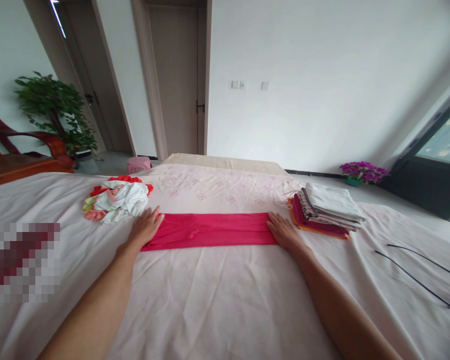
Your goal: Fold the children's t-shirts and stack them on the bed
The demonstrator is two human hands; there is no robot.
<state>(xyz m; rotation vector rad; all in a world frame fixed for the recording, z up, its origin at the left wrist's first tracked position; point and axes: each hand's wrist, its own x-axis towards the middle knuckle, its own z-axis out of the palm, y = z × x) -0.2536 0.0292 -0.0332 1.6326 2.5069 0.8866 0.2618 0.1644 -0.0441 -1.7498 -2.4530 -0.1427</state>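
A bright pink cloth (pixel 213 231), folded into a long flat strip, lies across the bed sheet in front of me. My left hand (pixel 147 227) rests flat on its left end, fingers stretched out. On the right end lies my right hand (pixel 283 229), also flat with the fingers extended. A few small wrinkles show left of the strip's middle. Just beyond my right hand stands a stack of folded clothes (pixel 324 210), white on top with dark red and orange pieces below. Past my left hand sits a loose heap of crumpled clothes (pixel 120 200) in white, red and peach.
A pale, wrinkled sheet (pixel 210 300) with a flower print covers the bed. Eyeglasses (pixel 416 270) lie at the right edge. Beyond the bed are a pink stool (pixel 139 164), a wooden chair (pixel 33 150), a green plant (pixel 56 110) and purple flowers (pixel 363 171). A blurred-out patch covers the left edge.
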